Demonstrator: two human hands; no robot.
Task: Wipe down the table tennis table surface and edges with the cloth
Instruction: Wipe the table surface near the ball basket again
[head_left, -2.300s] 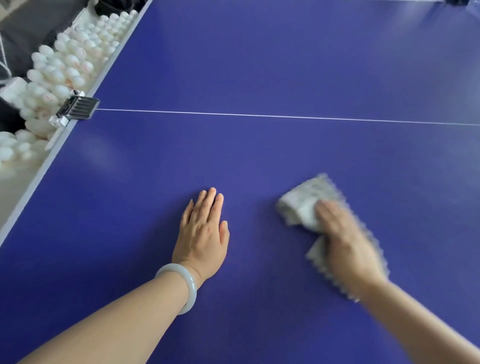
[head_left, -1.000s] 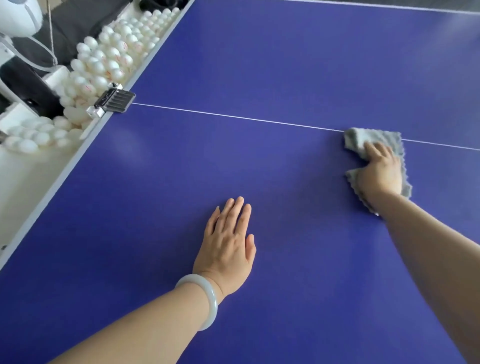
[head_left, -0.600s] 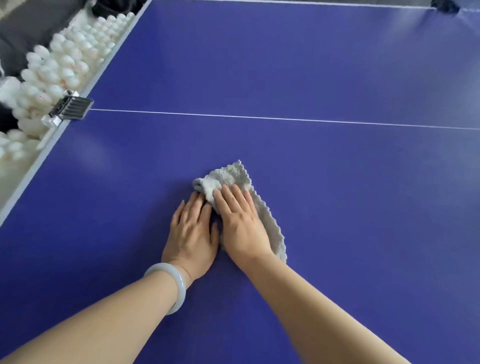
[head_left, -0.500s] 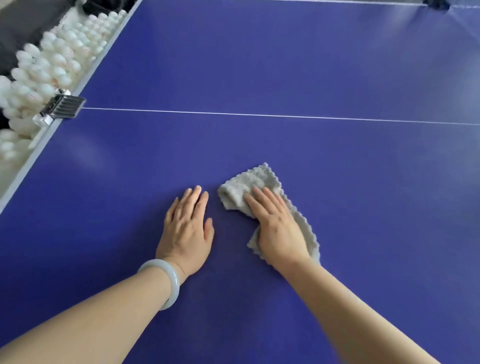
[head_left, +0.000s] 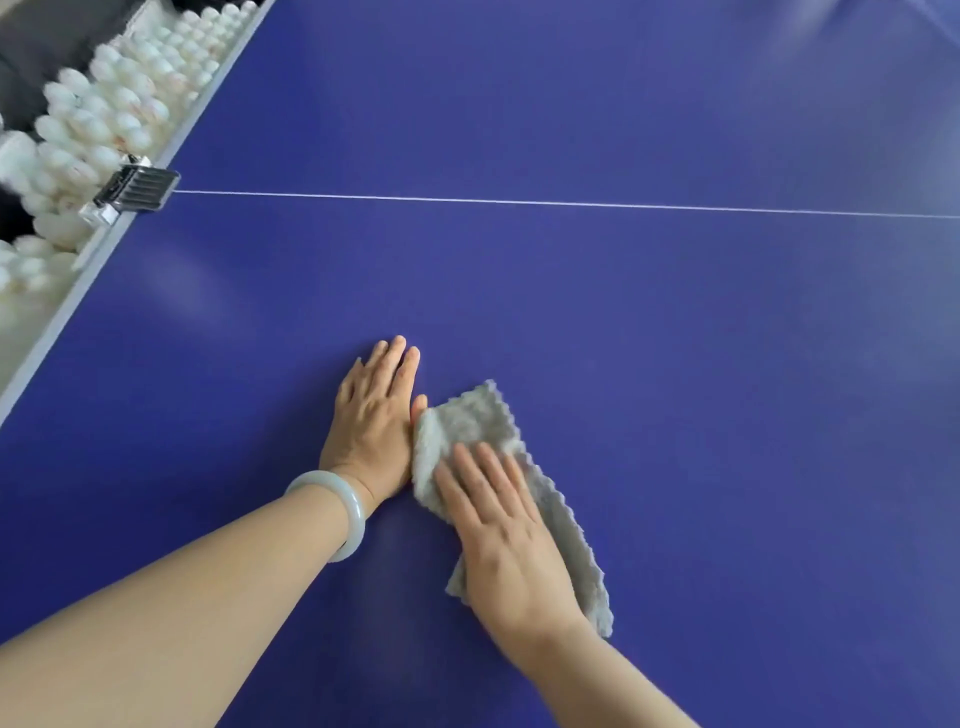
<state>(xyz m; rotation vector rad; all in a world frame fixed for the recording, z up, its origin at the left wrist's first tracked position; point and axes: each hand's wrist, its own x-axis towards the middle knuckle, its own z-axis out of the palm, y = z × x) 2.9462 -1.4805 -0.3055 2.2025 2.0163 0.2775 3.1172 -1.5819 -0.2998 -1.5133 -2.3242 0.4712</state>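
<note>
A pale grey cloth (head_left: 467, 421) is being pressed flat onto the blue surface (head_left: 675, 364) by the right hand (head_left: 506, 545), whose fingers (head_left: 483, 467) are being held straight and slightly spread on top of it, not curled round it. The cloth is lying near the middle of the near half, with its left edge against the thumb side of the left hand (head_left: 371, 421). That hand is being rested palm down on the bare surface, its fingers (head_left: 395, 358) straight and close together, and a pale bangle (head_left: 348, 512) is being worn on its wrist. A thin white line (head_left: 519, 201) is crossing the surface further out, ending at a metal clamp (head_left: 136, 188) on the grey left edge (head_left: 57, 312). Beyond that edge, many white balls (head_left: 98, 119) are lying heaped together.
</note>
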